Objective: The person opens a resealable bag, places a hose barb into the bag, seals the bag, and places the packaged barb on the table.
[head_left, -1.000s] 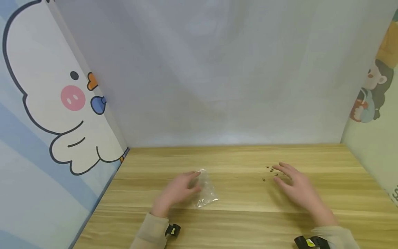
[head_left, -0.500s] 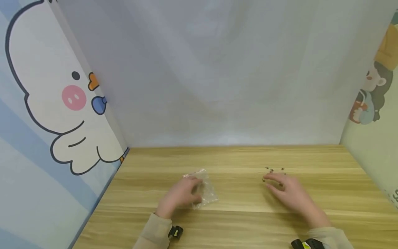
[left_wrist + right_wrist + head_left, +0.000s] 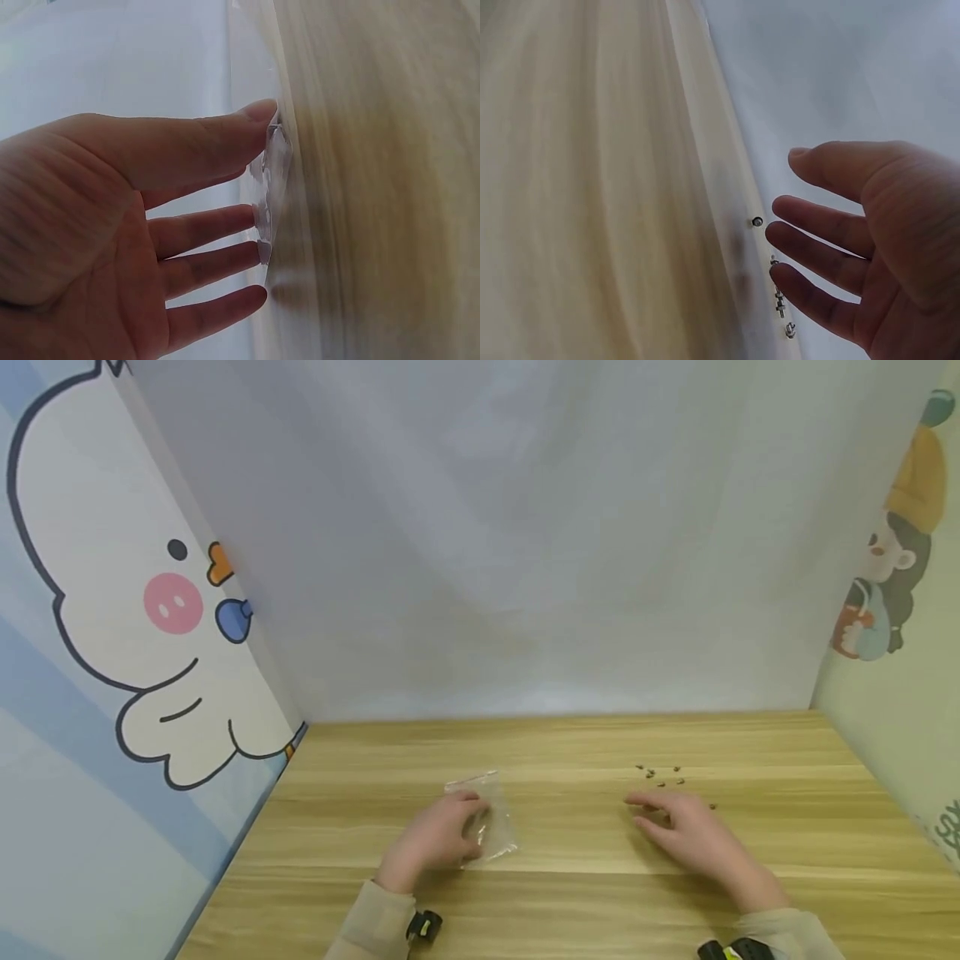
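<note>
A clear plastic bag [image 3: 501, 817] lies flat on the left half of the table. My left hand [image 3: 429, 837] is over its left side; in the left wrist view the thumb and fingertips touch the film [image 3: 279, 161], spread apart rather than closed together. On the right, my right hand [image 3: 693, 837] hovers low over the wood with relaxed fingers and nothing between them. Just beyond its fingertips lie several small metal screws [image 3: 650, 773], and one screw [image 3: 713, 807] sits beside the back of the hand. Up close in the right wrist view, a screw [image 3: 757, 222] shows near the fingers.
The wood-grain table [image 3: 555, 910] runs back to a grey-white curtain [image 3: 555, 568]. Printed panels stand on both sides, a white cartoon bird [image 3: 90, 552] on the left and a cartoon figure [image 3: 873, 610] on the right. Each wrist wears a black camera [image 3: 425, 927].
My right hand has moved left and nearer the front, uncovering screws behind and beside it. My left hand has shifted slightly over the bag, its fingers lower on the film.
</note>
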### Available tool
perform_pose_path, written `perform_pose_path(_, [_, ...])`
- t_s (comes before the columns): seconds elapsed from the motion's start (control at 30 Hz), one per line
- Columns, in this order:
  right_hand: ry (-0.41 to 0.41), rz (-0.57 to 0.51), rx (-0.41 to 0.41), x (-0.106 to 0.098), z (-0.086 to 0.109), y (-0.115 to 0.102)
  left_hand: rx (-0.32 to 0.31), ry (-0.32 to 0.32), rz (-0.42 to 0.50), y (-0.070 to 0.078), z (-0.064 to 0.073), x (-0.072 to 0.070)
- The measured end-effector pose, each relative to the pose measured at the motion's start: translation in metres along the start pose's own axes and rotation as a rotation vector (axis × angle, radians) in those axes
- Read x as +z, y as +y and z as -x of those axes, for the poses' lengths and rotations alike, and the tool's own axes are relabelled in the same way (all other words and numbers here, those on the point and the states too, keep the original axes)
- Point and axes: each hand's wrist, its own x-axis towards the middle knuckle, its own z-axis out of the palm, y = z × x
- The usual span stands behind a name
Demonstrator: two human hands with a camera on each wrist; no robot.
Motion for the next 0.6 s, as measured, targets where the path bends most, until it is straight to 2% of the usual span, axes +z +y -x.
perform_pose_path(0.27, [-0.074, -0.007, 0.029, 0.006, 0.002, -0.004, 0.024, -0.028, -0.017, -0.002, 0.000, 0.003])
perform_pose_path(0.43, [-0.095, -0.034, 0.016, 0.003, -0.001, -0.006, 0.077, -0.039, -0.043, -0.001, -0.003, 0.004])
perform_pose_path(0.6, [-0.133, -0.039, 0.031, 0.002, -0.005, -0.008, 0.121, -0.078, -0.065, 0.001, -0.009, 0.004])
